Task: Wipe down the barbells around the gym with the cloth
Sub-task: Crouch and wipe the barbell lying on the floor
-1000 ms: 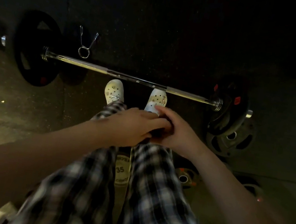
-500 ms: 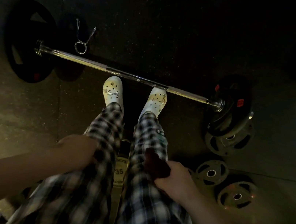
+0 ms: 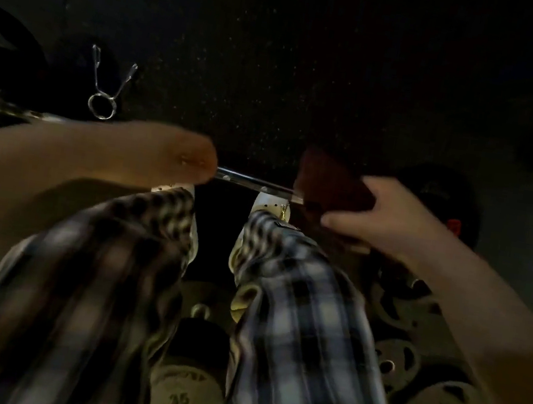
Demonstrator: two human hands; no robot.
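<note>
Frame centre: right hand (image 3: 384,216) fingers grip dark red cloth (image 3: 330,185) at chrome steel barbell (image 3: 254,181); left hand (image 3: 185,158) blurred, grip indeterminate. Wiping appears barely started.

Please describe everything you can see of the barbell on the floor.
The barbell is a shiny metal bar lying across the dark floor just beyond the shoes. Only a short middle stretch and its left collar show. The blurred left hand covers part; the dark red cloth, held by the right hand, covers the bar further right.
</note>
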